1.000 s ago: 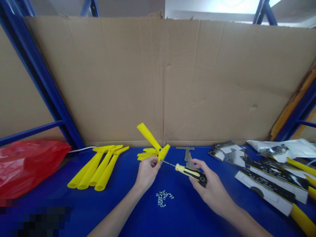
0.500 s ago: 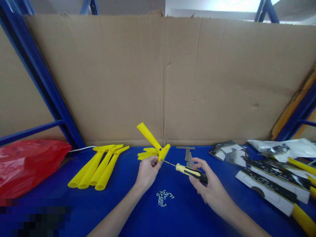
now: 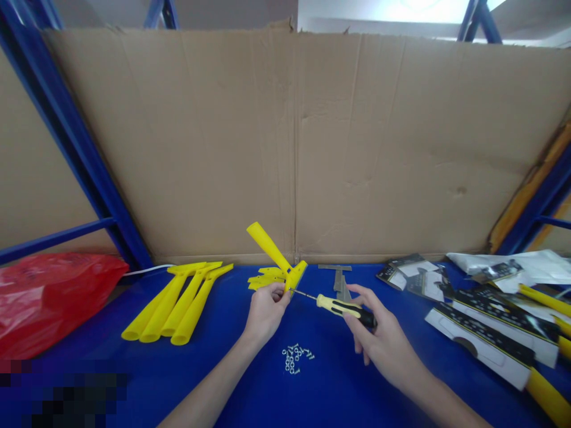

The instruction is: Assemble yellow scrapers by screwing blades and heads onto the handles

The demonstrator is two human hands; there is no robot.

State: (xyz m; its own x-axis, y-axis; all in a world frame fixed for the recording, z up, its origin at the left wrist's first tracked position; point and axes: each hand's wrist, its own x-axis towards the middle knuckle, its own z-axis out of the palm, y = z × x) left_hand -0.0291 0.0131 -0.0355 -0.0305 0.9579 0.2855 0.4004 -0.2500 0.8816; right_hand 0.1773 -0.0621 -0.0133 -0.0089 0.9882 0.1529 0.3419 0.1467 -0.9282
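Observation:
My left hand [image 3: 266,314] is closed round the wide head of a yellow plastic scraper handle [image 3: 269,246], whose tube points up and to the left. A thin metal edge shows along the head's right side. In my right hand [image 3: 379,333] is a screwdriver [image 3: 338,306] with a cream and black grip. Its shaft points left, and the tip meets the lower end of the head; any screw there is too small to make out. Below the hands lies a small pile of screws and nuts [image 3: 292,358]. Flat metal blades [image 3: 339,279] rest behind the screwdriver.
Several yellow handles [image 3: 178,306] lie at the left, beside a red plastic bag [image 3: 57,303]. More yellow heads [image 3: 266,277] sit behind my left hand. Black and white packages [image 3: 482,345] cover the right side of the blue table [image 3: 250,392]. A cardboard wall [image 3: 214,142] closes the back.
My right hand's fingers have shifted on the screwdriver grip, with the lower fingers now extended below it. The scraper handle and my left hand stay almost in place.

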